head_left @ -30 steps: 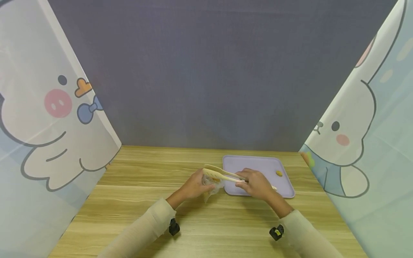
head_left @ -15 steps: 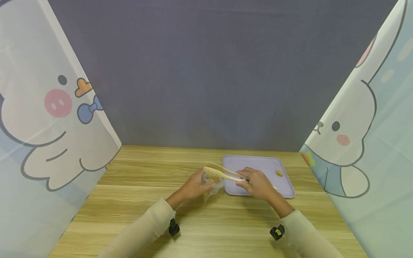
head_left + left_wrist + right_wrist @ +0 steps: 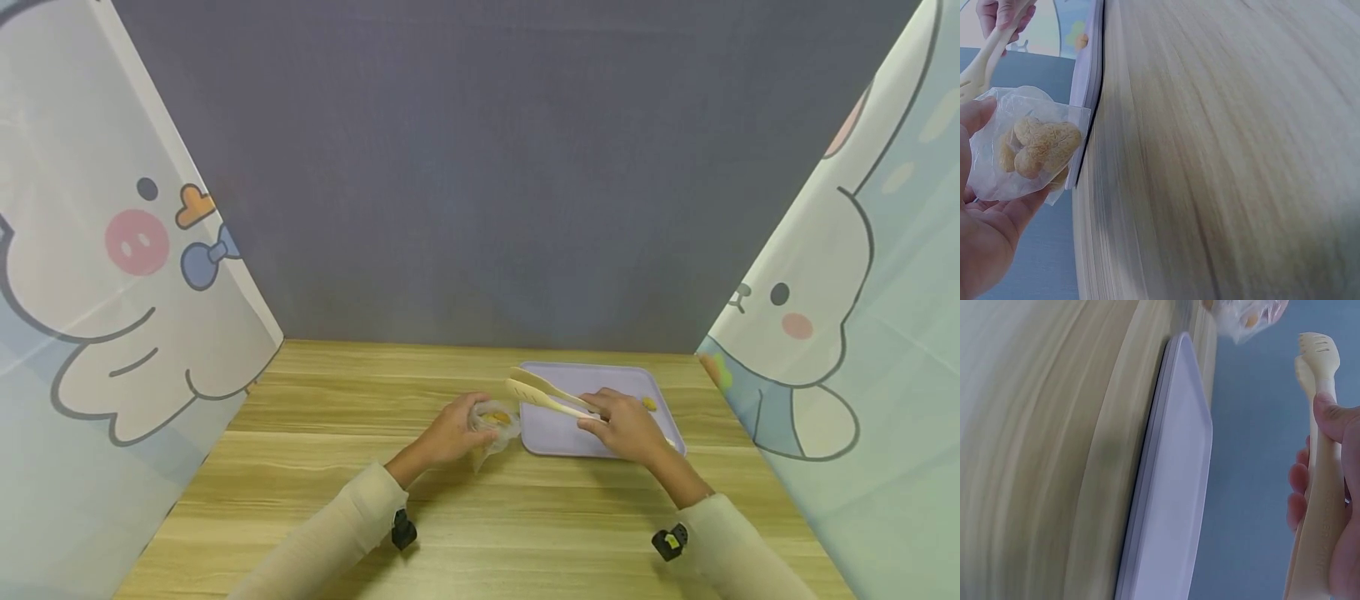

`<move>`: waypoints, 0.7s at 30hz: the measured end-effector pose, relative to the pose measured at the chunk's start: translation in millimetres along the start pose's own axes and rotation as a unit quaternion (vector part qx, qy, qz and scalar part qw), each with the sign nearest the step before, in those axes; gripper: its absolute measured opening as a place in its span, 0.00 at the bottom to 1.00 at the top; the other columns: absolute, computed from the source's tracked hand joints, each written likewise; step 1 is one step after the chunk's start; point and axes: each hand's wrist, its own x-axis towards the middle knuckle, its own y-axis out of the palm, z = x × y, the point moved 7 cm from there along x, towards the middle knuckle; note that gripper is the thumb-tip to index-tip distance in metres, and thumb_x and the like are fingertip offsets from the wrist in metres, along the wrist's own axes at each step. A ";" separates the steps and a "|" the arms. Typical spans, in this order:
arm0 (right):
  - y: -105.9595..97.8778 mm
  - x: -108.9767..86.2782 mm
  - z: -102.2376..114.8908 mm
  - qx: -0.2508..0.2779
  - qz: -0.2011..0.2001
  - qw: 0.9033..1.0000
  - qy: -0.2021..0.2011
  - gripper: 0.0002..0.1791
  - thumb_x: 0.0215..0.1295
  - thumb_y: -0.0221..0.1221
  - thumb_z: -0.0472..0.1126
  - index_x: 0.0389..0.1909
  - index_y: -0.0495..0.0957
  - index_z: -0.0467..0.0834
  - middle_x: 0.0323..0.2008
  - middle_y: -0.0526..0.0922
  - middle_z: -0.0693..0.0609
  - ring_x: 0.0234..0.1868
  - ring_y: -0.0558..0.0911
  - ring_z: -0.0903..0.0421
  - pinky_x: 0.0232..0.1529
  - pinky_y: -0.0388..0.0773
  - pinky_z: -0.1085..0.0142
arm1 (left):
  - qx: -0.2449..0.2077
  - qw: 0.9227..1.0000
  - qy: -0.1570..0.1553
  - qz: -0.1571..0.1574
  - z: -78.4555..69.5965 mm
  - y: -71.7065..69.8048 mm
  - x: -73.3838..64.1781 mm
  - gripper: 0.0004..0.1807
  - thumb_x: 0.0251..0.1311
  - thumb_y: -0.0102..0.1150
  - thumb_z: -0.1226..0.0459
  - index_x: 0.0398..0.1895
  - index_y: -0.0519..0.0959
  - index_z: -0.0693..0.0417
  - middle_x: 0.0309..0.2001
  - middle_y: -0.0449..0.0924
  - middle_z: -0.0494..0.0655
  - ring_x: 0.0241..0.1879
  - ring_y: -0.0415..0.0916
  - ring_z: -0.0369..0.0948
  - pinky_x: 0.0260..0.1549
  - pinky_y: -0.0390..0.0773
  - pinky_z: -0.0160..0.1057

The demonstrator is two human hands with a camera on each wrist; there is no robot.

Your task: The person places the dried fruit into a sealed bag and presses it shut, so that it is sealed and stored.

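Note:
My left hand (image 3: pixel 453 429) holds a clear plastic bag (image 3: pixel 997 169) with its mouth spread, the thumb on one side and fingers underneath. Several golden-brown, lumpy food pieces (image 3: pixel 1044 147) lie inside the bag. My right hand (image 3: pixel 624 427) grips cream-coloured tongs (image 3: pixel 1319 506), thumb on one arm and fingers round the other. The tongs' slotted tips point left, over the left edge of the lilac tray (image 3: pixel 562 437), with nothing between them. One small golden-brown piece (image 3: pixel 648 403) sits near the tray's right side, just beyond my right hand.
A wooden table (image 3: pixel 360 383) carries the tray, which lies right of the bag. A grey panel (image 3: pixel 480 208) rises behind the table. Cartoon-printed sheets (image 3: pixel 172 358) stand along both sides.
The tongs were over the bag's mouth; my right hand has drawn them up and to the right, over the tray. The left hand and bag have stayed in place.

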 end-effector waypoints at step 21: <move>-24.6 -32.7 -58.0 -0.069 -0.026 0.997 0.030 0.22 0.60 0.71 0.42 0.52 0.84 0.34 0.40 0.88 0.41 0.33 0.84 0.50 0.35 0.80 0.52 | 0.007 1.000 0.007 -0.007 2.4 -0.4 1.3 0.39 0.64 0.68 0.51 0.72 0.67 0.62 0.69 0.71 0.59 0.69 0.69 0.56 0.65 0.71 0.59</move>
